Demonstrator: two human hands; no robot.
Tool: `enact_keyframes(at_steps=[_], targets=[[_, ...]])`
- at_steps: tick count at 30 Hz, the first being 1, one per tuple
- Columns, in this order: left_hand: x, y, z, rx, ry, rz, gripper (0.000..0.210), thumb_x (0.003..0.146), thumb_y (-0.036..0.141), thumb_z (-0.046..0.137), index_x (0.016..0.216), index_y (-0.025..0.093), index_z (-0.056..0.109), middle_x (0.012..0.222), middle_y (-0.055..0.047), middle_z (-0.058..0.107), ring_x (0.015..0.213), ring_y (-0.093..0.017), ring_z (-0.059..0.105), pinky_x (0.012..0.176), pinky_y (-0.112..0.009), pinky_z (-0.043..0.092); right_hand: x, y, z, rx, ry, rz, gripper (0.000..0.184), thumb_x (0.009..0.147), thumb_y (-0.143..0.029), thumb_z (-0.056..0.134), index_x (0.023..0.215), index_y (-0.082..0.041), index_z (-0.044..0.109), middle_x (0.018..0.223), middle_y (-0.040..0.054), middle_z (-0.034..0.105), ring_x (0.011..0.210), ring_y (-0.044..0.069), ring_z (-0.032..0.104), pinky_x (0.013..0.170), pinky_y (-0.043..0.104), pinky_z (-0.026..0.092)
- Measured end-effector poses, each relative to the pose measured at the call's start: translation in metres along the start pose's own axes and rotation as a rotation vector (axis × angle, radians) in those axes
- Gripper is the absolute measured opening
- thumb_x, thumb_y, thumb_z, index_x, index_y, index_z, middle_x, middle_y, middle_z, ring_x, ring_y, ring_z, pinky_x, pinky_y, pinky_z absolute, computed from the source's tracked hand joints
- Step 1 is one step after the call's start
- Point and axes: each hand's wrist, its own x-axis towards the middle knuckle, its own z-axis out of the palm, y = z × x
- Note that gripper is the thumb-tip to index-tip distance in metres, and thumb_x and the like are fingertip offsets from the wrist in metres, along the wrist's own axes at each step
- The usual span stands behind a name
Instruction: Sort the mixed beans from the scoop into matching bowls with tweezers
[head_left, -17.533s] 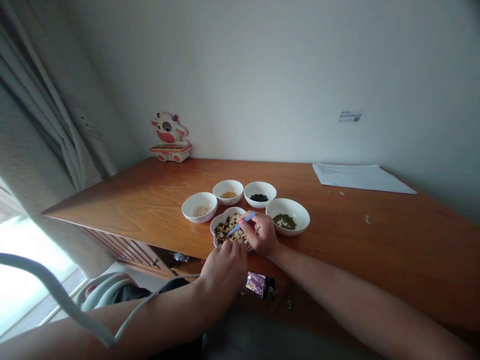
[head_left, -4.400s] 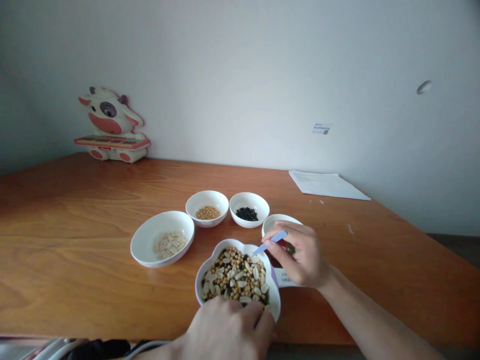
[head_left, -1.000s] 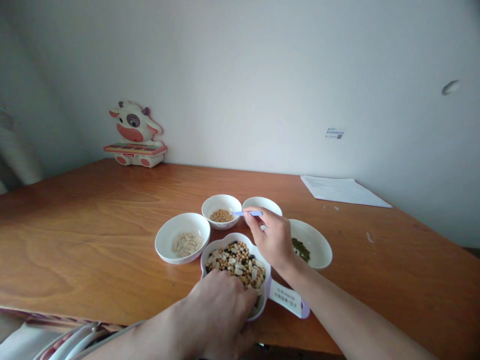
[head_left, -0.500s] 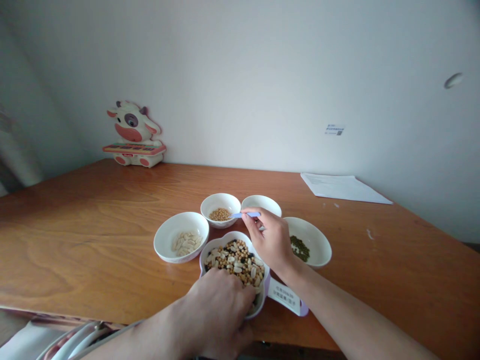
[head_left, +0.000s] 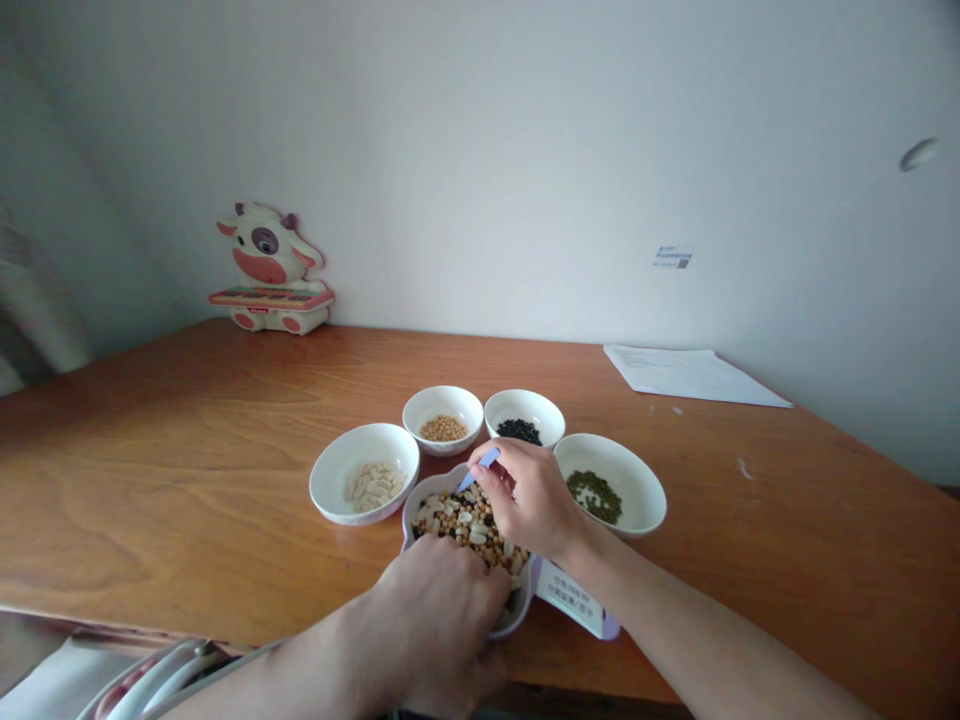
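My right hand (head_left: 529, 500) pinches small light-purple tweezers (head_left: 480, 467), their tip down at the far edge of the mixed beans and peanuts (head_left: 469, 520). This mix fills a scalloped white-and-purple bowl (head_left: 513, 622) with a labelled handle pointing right. Over its near rim my left hand (head_left: 442, 610) is closed, its fingertips hidden. Around the far side stand white bowls: one with peanut halves (head_left: 375, 486), one with yellow soybeans (head_left: 442, 428), one with black beans (head_left: 519, 431), partly behind my right hand, and one with green beans (head_left: 596, 496).
A cow-shaped toy keyboard (head_left: 271, 270) stands at the back left of the wooden table (head_left: 187, 480). White papers (head_left: 690, 375) lie at the back right, against the wall. The table's front edge runs just below my left hand.
My right hand has moved the tweezers from above the soybean bowl down and back to the mixed bowl, uncovering the black beans. My left hand has stayed put.
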Motion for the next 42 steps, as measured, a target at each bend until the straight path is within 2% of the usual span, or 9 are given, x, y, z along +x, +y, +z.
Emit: enact_keyframes(at_steps=[4, 12, 29, 37, 42], targets=[[-0.001, 0.0, 0.0, 0.002, -0.005, -0.003, 0.019, 0.072, 0.034, 0.059, 0.079, 0.017, 0.065, 0.075, -0.01, 0.07, 0.063, -0.028, 0.068, 0.055, -0.037, 0.054, 0.0, 0.0, 0.0, -0.009, -0.005, 0.007, 0.012, 0.087, -0.014, 0.051, 0.083, -0.018, 0.062, 0.079, 0.0042, 0.07, 0.07, 0.017, 0.065, 0.066, 0.027, 0.048], [-0.002, -0.002, 0.007, 0.019, 0.077, 0.021, 0.021, 0.073, 0.038, 0.058, 0.076, 0.018, 0.063, 0.07, -0.008, 0.069, 0.059, -0.029, 0.067, 0.051, -0.038, 0.053, 0.0, 0.002, 0.001, -0.036, -0.052, 0.038, 0.013, 0.088, -0.015, 0.05, 0.083, -0.018, 0.062, 0.08, 0.0054, 0.071, 0.073, 0.019, 0.066, 0.068, 0.029, 0.049], [-0.001, -0.003, 0.009, 0.022, 0.042, 0.02, 0.023, 0.073, 0.039, 0.056, 0.077, 0.018, 0.064, 0.071, -0.009, 0.069, 0.06, -0.029, 0.067, 0.051, -0.037, 0.052, -0.002, 0.0, 0.001, -0.02, -0.059, 0.059, 0.013, 0.089, -0.016, 0.051, 0.084, -0.016, 0.064, 0.079, 0.0052, 0.071, 0.067, 0.016, 0.063, 0.063, 0.026, 0.046], [0.0, -0.003, 0.008, 0.026, 0.052, 0.027, 0.022, 0.073, 0.04, 0.057, 0.077, 0.018, 0.063, 0.072, -0.009, 0.07, 0.06, -0.03, 0.067, 0.05, -0.038, 0.052, -0.001, 0.001, 0.001, -0.006, -0.025, 0.032, 0.013, 0.088, -0.015, 0.051, 0.082, -0.016, 0.062, 0.075, 0.0043, 0.068, 0.059, 0.013, 0.057, 0.055, 0.024, 0.041], [0.0, -0.004, 0.007, 0.028, 0.054, 0.019, 0.021, 0.073, 0.038, 0.057, 0.077, 0.018, 0.063, 0.071, -0.009, 0.069, 0.06, -0.03, 0.067, 0.05, -0.038, 0.052, -0.001, -0.001, -0.001, 0.006, 0.042, -0.026, 0.013, 0.087, -0.014, 0.051, 0.081, -0.016, 0.062, 0.072, 0.003, 0.067, 0.057, 0.012, 0.056, 0.054, 0.024, 0.041]])
